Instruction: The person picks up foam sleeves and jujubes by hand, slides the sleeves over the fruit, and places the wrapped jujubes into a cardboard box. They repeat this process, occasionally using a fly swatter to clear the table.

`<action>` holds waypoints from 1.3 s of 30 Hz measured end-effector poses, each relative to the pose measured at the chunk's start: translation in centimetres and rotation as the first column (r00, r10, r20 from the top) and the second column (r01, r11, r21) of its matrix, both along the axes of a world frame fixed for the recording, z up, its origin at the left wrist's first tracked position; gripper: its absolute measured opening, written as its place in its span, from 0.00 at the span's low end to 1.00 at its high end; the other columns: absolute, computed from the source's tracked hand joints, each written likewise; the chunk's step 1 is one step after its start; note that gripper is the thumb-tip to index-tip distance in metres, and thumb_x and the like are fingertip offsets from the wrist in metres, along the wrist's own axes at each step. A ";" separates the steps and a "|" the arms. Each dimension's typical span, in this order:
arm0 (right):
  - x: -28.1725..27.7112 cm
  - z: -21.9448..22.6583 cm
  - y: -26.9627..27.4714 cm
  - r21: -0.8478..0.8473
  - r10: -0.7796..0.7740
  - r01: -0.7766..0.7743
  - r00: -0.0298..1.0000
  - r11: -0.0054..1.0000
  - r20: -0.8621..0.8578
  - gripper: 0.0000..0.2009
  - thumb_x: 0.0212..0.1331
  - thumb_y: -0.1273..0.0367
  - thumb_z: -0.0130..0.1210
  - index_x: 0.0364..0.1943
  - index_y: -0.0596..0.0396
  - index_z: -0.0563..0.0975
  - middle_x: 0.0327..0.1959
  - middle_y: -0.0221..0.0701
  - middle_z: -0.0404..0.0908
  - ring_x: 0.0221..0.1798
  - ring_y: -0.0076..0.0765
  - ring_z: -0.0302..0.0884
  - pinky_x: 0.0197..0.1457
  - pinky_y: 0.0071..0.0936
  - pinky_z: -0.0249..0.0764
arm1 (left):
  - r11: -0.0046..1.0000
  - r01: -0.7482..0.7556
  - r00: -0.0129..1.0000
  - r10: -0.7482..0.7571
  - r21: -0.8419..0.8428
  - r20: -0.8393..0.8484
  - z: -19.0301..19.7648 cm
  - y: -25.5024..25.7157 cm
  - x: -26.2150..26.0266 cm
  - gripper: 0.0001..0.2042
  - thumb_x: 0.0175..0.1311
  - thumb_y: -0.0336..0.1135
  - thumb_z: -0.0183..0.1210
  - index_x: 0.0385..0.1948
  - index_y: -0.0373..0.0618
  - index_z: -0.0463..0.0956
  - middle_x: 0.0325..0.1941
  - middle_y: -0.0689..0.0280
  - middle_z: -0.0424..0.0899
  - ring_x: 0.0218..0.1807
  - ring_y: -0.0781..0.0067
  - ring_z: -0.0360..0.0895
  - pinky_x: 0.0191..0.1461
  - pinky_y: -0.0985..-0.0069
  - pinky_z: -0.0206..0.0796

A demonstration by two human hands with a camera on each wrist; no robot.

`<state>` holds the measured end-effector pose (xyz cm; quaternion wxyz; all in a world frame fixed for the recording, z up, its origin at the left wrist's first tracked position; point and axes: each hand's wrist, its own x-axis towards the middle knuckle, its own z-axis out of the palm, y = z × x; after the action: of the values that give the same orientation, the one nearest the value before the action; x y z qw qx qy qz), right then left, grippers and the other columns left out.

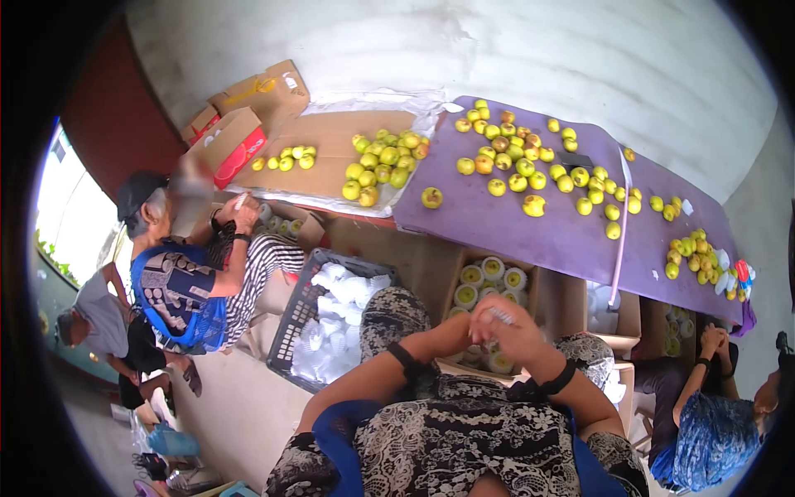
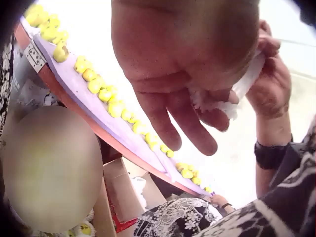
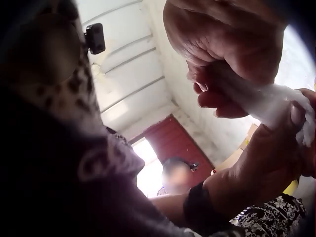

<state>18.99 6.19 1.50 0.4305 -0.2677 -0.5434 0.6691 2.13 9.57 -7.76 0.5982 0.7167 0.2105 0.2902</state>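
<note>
Both hands meet in front of the body in the head view, the left hand (image 1: 474, 325) against the right hand (image 1: 520, 338), with a small bit of white foam net (image 1: 500, 315) showing between them. Seen from the left wrist, the left hand (image 2: 187, 59) has some fingers extended while others bend at the white net (image 2: 247, 81); the right hand (image 2: 271, 91) grips its far side. In the right wrist view, the right hand (image 3: 227, 44) curls round one end of the net (image 3: 269, 103), and the left hand (image 3: 259, 158) pinches it with the thumb on top.
Apples (image 1: 513, 153) lie across a purple-covered table (image 1: 464, 215). Below stand a box of netted apples (image 1: 492, 268) and a black crate (image 1: 286, 340) of white nets. People sit at left (image 1: 178, 273) and right (image 1: 720, 431).
</note>
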 end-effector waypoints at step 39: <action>0.6 -2.5 2.2 0.265 -0.276 0.173 0.863 0.949 0.424 0.04 0.63 0.75 0.53 0.38 0.60 0.77 0.34 0.27 0.77 0.37 0.20 0.73 0.41 0.21 0.71 | 0.864 -0.387 0.903 0.425 -0.324 0.056 3.8 -0.2 -3.1 0.10 0.65 0.31 0.60 0.44 0.43 0.68 0.40 0.70 0.76 0.43 0.83 0.74 0.48 0.79 0.71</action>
<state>19.57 8.43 -1.04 0.3931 -0.4300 -0.6639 0.4689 -0.96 9.36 -3.96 0.6388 0.5355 0.3610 0.4181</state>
